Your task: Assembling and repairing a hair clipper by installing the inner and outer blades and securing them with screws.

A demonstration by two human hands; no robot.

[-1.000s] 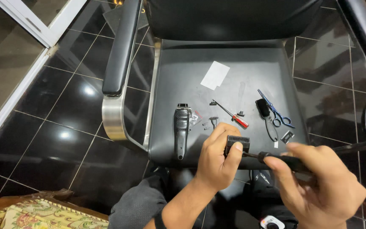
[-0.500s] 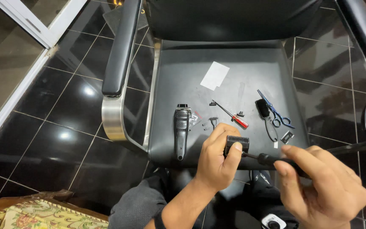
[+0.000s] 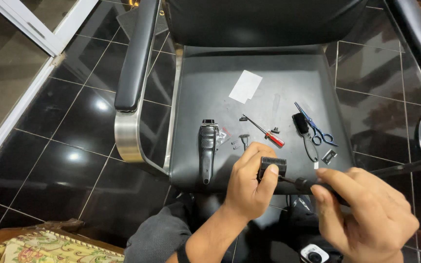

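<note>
Black clipper blade sits pinched in the left hand, just above the chair seat's front edge; the right hand grips a black-handled screwdriver, its tip touching the blade. Beyond lie the clipper body, red screwdriver, scissors

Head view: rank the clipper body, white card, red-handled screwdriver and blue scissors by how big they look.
1. Clipper body, longest and bulkiest.
2 and 3. Blue scissors and red-handled screwdriver look about equally long; no clear order between them.
4. White card, shortest, though wider than either. It lies farthest from the camera, so this is unsure.
</note>
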